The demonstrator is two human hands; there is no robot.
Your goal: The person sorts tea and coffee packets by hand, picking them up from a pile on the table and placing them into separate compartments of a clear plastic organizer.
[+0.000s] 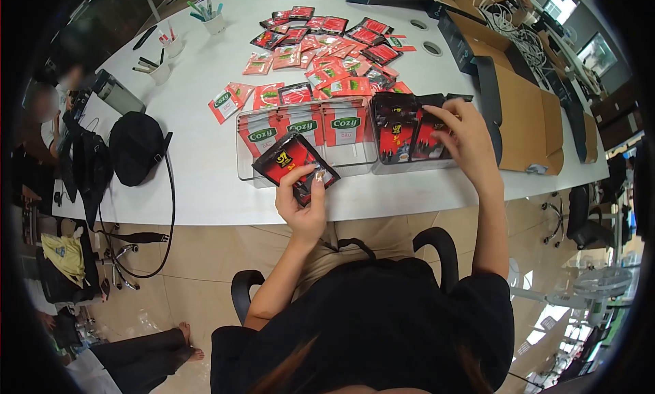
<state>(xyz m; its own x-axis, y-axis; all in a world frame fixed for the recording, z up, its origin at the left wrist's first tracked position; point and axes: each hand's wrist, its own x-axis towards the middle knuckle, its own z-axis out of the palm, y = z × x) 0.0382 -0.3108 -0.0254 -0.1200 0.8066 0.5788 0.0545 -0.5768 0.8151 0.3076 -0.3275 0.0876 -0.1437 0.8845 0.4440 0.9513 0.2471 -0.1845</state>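
Observation:
My left hand (305, 206) pinches a black and red G7 coffee sachet (283, 158), tilted, in front of the left clear bin (256, 179). Upright rows of red and white Cozy sachets (344, 128) fill that bin. Beside it on the right, a second clear bin (416, 167) holds dark G7 coffee sachets (396, 135) standing in rows. My right hand (464, 131) is over this bin's right side, with fingers closed at the upper edge of a coffee sachet (428, 143) there.
Loose Cozy and coffee sachets (327, 49) lie spread behind the bins on the white table (205, 203). Open cardboard boxes (525, 121) and white cables (512, 29) stand at right. Pen cups (214, 24) and a black cap (140, 148) are at left. Another person's legs (147, 353) show at lower left.

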